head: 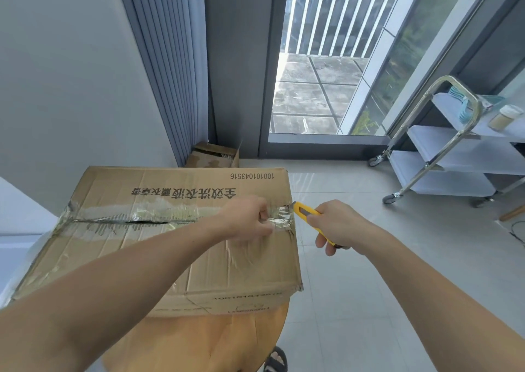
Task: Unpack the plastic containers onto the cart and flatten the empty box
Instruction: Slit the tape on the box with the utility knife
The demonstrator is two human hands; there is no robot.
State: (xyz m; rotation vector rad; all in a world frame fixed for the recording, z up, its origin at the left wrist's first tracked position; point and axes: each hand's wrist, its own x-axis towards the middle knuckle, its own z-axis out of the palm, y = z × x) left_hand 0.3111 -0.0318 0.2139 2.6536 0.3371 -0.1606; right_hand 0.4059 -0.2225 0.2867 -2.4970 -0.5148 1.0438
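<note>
Box (113, 189) closed, contents hidden; right hand (339, 225) grips knife (304, 211).

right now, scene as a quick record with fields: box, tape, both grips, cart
box: cardboard box, closed, on a round wooden table
tape: clear tape along top seam, seam gaping left of centre
left grip: pinches tape at right end
right grip: holds yellow utility knife, tip at box edge
cart: steel cart, apart at right
</note>
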